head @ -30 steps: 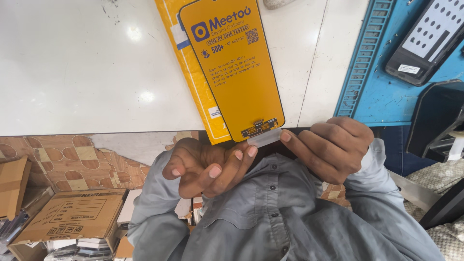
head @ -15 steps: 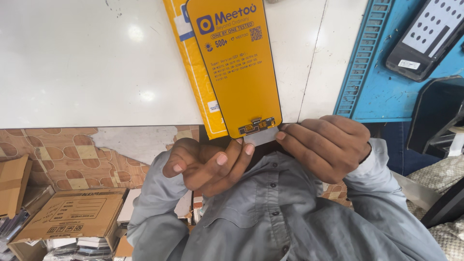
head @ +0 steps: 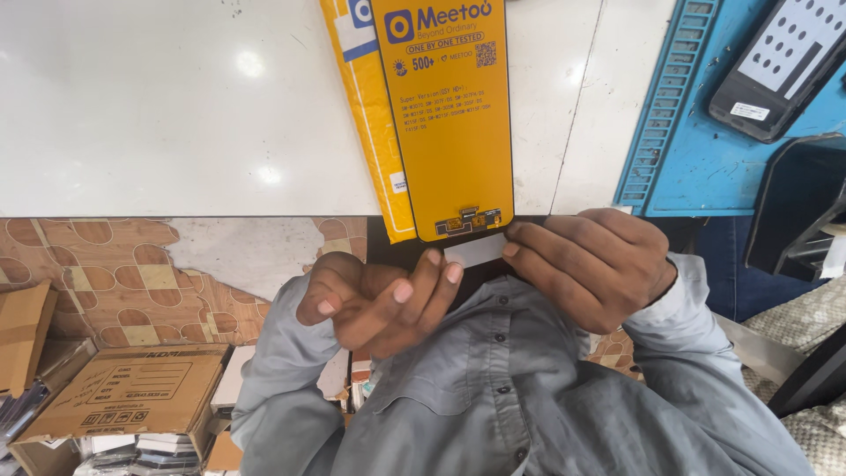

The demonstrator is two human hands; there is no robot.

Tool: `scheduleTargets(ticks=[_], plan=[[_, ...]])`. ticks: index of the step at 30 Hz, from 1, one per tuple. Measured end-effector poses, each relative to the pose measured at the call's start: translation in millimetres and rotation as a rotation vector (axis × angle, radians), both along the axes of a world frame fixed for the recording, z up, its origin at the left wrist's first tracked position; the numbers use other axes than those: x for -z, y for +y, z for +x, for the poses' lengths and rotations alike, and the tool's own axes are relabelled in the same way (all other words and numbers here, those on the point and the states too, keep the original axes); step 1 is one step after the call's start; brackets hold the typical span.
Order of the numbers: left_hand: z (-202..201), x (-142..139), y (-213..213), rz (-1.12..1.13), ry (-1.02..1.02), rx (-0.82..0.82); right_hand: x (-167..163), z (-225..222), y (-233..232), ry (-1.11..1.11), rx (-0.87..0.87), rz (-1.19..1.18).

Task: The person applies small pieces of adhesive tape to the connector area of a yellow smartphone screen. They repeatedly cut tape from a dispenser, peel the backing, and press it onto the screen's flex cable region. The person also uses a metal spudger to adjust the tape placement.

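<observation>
Both hands meet at the table's near edge. The left hand (head: 388,300) and right hand (head: 586,269), fingers curled, pinch the pale tab (head: 476,250) of the orange display panel (head: 451,115), which lies on the white table (head: 176,106). A hard tug could tear the tab.

Beyond my hands the white surface (head: 176,106) carries an orange screen panel (head: 451,123), a yellow packet (head: 370,132) and a blue mat (head: 696,150).

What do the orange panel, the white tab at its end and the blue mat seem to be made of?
Orange panel: likely glass under glossy printed film, flat and stiff. White tab, pinched by both hands: thin paper or plastic film, matte. Blue mat: probably silicone or rubber, matte with moulded ridges.
</observation>
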State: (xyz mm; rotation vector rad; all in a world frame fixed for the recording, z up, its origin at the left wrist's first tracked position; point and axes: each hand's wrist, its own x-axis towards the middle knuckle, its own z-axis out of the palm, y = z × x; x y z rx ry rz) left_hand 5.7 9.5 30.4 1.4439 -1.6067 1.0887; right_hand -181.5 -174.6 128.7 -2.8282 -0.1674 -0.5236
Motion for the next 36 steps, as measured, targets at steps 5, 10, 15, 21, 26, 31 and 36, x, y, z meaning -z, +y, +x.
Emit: scheduleTargets(ticks=[5, 10, 15, 21, 26, 31, 36], plan=[[-10.7, 14.9, 0.4, -0.154, 0.030, -0.097, 2.6, -3.1, 0.8, -0.056, 0.004, -0.049], [-10.7, 20.7, 4.3, -0.128, 0.036, -0.086, 5.9, -3.5, -0.2, -0.052, 0.008, -0.054], [-8.7, 21.1, -0.1, -0.162, 0.033, -0.083, 5.0, -3.7, -1.1, -0.039, 0.005, -0.040], [-5.3, 19.2, -2.2, -0.198, -0.027, -0.110, 10.7, -0.6, 1.7, -0.146, 0.025, -0.027], [-4.0, 20.2, -3.6, -0.182, -0.014, -0.089, 9.6, -2.3, -0.5, -0.091, 0.015, -0.036], [-6.4, 21.2, -1.1, -0.172, 0.007, -0.098, 8.9, -1.8, -2.0, -0.080, 0.000, -0.043], [-7.4, 21.6, 2.0, -0.157, 0.008, -0.105, 9.5, -1.4, -2.4, -0.079, -0.009, -0.046]])
